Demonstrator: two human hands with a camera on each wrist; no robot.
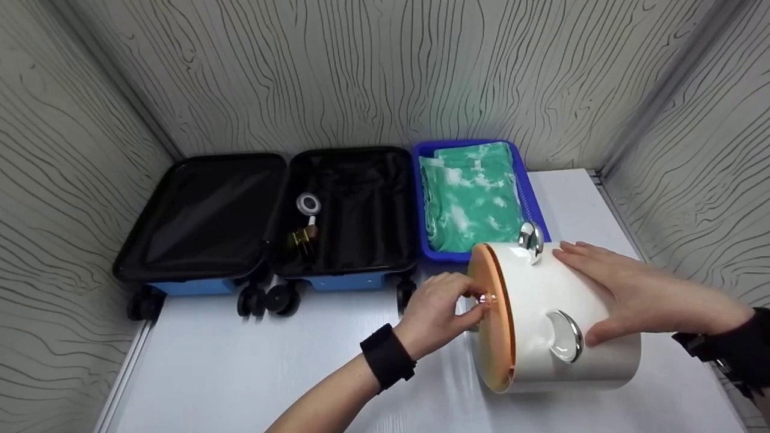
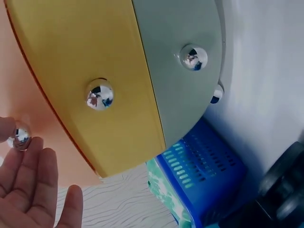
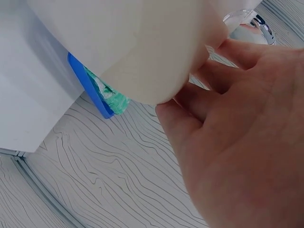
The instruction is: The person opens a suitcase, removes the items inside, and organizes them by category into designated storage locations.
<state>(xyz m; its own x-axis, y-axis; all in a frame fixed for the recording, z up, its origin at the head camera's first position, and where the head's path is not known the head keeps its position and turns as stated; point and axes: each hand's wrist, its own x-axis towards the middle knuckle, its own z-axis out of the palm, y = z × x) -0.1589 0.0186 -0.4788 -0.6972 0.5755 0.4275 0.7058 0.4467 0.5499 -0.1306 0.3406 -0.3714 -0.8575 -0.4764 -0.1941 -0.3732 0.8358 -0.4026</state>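
One worktop [image 1: 240,361], white, in front of you.
One suitcase [image 1: 207,216], blue outside and black inside, lying open along the far edge by the far left corner, black wheels toward you.
One white drum-shaped box [image 1: 544,291], near the right edge of the worktop, its axis level and its flat front facing left; it stands just before the near right corner of the basket.
One blue basket [image 1: 448,256], slotted sides, at the far edge, just beside the suitcase.
One folded cloth [image 1: 475,198], green with white patches, inside the basket.
Three panels across the box's front: orange, yellow and grey-green.
One right hand [image 1: 631,288], yours, spread against the white curved side of the box, thumb beside a silver fitting [image 1: 565,337].
One left hand [image 1: 442,307], yours, pinching the orange panel's knob [image 2: 20,137] between thumb and fingers.
Two black wristbands [image 1: 388,359], one on each of your wrists.
Two small pieces in the suitcase's right half, toward its left edge: a round silver one [image 1: 308,204] and, nearer you, a gold-coloured one [image 1: 302,239].
Two further shiny knobs [image 2: 100,95], on the yellow and grey-green panels, untouched.
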